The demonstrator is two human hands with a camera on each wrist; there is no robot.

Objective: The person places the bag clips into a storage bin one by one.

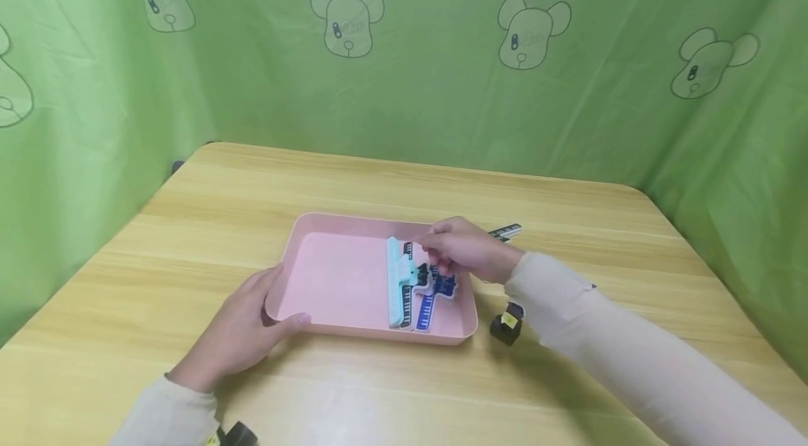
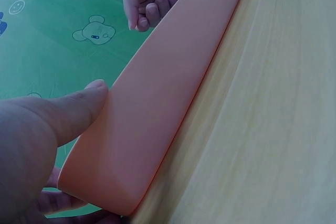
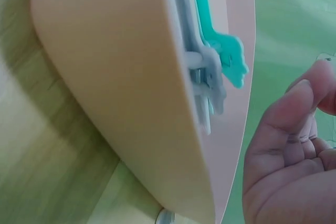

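A shallow pink tray [image 1: 344,331] sits on the table, gripped at its left end by my left hand [image 1: 246,323]. The left thumb [image 2: 84,106] lies at the near rim, with fingers round the corner. Side by side in the tray's right part lie a turquoise plastic clip [image 1: 394,285], a black-and-white piano-key clip [image 1: 407,306] and a blue piano-key clip [image 1: 426,311]. My right hand [image 1: 463,249] hovers over that end, above the clips. In the right wrist view its fingers [image 3: 294,108] are curled, thumb close against the index finger, with nothing showing between them.
Behind my right wrist, black-and-white piano-key strips [image 1: 507,231] lie on the wooden table [image 1: 606,235], beyond the tray's right end. A green curtain [image 1: 429,109] with bear-head prints hangs along the table's back and sides. Black wrist devices [image 1: 508,324] hang at both sleeves.
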